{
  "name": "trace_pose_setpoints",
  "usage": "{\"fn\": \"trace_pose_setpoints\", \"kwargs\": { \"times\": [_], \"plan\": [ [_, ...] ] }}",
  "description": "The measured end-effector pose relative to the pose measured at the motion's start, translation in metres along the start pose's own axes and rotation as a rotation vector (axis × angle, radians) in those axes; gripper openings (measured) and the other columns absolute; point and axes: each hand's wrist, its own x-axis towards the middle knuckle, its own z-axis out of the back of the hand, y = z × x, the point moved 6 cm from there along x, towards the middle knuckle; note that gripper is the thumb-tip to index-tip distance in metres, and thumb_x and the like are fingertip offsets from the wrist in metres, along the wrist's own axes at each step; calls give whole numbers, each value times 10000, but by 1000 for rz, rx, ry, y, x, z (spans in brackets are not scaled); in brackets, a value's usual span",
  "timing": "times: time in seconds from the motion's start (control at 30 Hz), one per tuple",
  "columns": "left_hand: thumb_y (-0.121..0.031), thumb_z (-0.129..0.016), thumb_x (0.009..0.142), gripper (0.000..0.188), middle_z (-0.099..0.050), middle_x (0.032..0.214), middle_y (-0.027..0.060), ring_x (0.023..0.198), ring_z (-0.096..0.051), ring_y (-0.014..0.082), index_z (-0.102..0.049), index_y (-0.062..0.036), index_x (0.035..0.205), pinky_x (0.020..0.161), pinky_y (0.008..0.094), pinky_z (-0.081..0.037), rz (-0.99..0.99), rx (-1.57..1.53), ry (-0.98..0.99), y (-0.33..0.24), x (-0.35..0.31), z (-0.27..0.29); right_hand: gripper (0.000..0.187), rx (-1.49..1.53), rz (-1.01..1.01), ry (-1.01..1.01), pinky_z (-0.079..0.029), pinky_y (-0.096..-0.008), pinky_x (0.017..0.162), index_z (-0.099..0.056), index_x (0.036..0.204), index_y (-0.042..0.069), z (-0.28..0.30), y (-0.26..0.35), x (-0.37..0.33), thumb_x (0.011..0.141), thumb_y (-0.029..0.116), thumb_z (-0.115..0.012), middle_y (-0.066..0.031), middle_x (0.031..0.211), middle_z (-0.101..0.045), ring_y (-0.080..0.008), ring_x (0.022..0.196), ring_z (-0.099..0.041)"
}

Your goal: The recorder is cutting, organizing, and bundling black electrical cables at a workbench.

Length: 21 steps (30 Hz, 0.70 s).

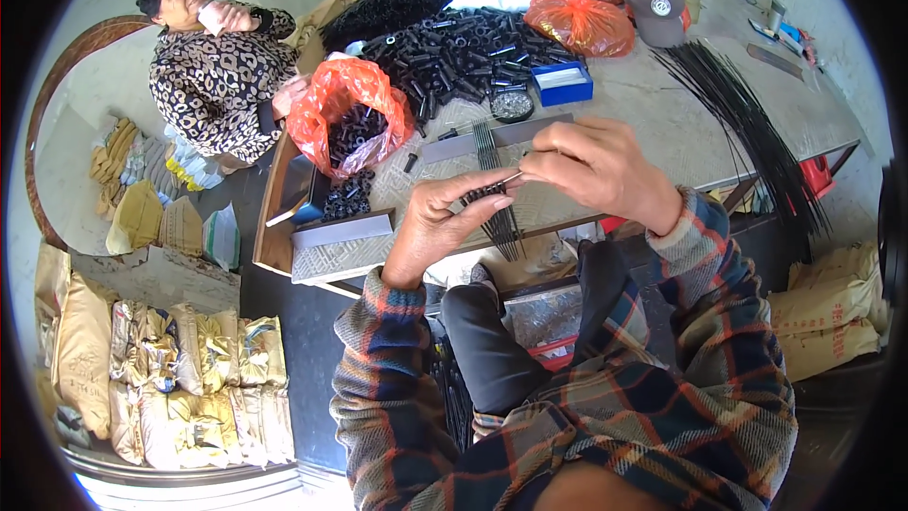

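Note:
My left hand [443, 218] is closed, its thumb and fingers pinching a row of small black ribbed pieces [483, 194]. My right hand [591, 168] is closed too; thumb and forefinger grip a thin light-coloured pin [514, 177] that reaches to the left fingertips. Whether the pin enters the black pieces cannot be seen. Several thin black rods [506, 235] lie side by side below my hands and stick out past the table's near edge. They cross a long grey bar [452, 148]. Part of their length is hidden behind my fingers.
A heap of black tubular parts [454, 52] covers the table's [634, 95] far side. Nearby are an orange bag [386, 99] of black parts, a blue box [562, 83] and a dish of small pieces [512, 106]. Long black rods [747, 123] overhang at right. A person [222, 76] is at left.

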Motion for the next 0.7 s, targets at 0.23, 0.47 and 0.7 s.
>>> {"fn": "trace_pose_setpoints", "kwargs": {
  "times": [0.23, 0.47, 0.7],
  "plan": [
    [-91, -652, 775, 296, -660, 917, 102, 813, -626, 145, -607, -7, 1056, 727, 264, -481, -87, 215, 57, -2, 2, 5, 199, -3, -80, 28, -451, -266, 482, -618, 849, 50, 2, 7, 2, 652, 44, -641, -50, 783, -513, -167, 578, -551],
    [-193, -711, 695, 350, -660, 817, 91, 726, -629, 161, -629, -2, 976, 649, 275, -480, -192, 398, 75, -3, 1, 5, 269, 214, -208, 37, -465, -297, 504, -592, 932, 54, -9, 5, 2, 665, 40, -620, -54, 771, -522, -200, 626, -569],
    [-282, -744, 556, 460, -640, 795, 95, 670, -617, 260, -632, -51, 938, 584, 320, -473, -477, 565, -2, -10, 0, 4, 215, 49, -58, 141, -465, -301, 501, -580, 959, 65, -11, 14, 8, 750, 96, -618, -63, 822, -523, -215, 645, -581]
  ]
}}
